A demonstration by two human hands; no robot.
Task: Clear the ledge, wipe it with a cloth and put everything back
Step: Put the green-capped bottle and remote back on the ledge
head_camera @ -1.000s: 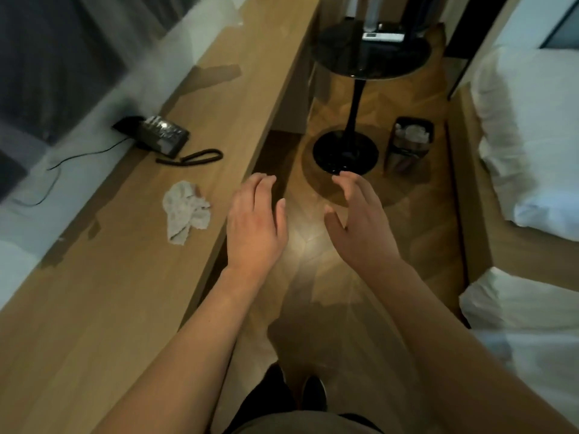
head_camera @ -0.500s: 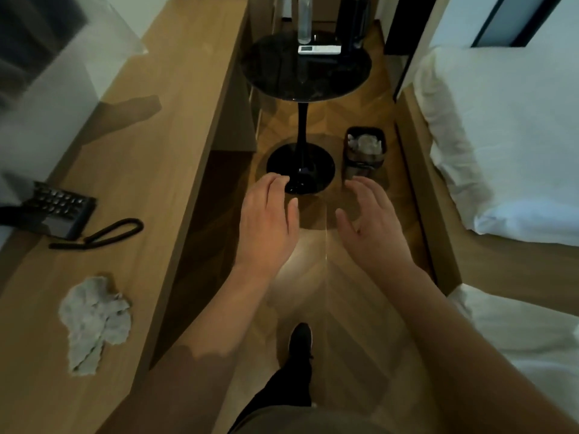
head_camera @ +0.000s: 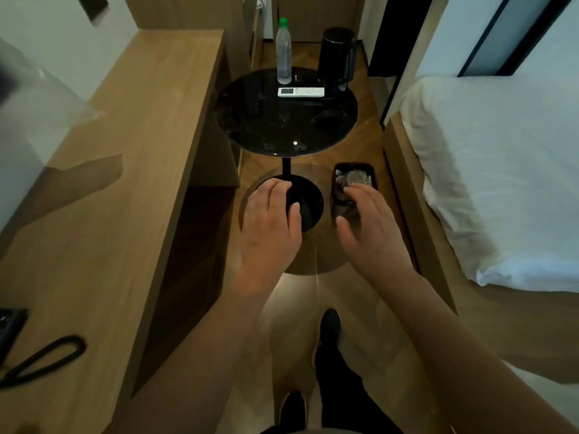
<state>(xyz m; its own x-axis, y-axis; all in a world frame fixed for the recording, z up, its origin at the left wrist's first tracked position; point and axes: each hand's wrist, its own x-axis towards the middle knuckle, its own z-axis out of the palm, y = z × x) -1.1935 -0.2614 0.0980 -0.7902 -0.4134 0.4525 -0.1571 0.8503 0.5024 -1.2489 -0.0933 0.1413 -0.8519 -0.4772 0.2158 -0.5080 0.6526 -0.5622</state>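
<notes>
Left hand (head_camera: 271, 222) and right hand (head_camera: 369, 228) spread, empty, over floor, phone (head_camera: 9, 327) cropped at ledge (head_camera: 125, 170) edge, bin (head_camera: 354, 183) contents perhaps tissue.

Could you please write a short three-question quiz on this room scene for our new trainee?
1. True or false: the left hand and the right hand are both empty.
2. Which three items stand on the round black table?
A. water bottle, white remote, black kettle
B. telephone, cloth, cup
C. lamp, book, glass
3. Fill in: the small bin stands on the floor between the table's base and the ____.

Key
1. True; both are held open above the floor.
2. A.
3. bed.
</notes>
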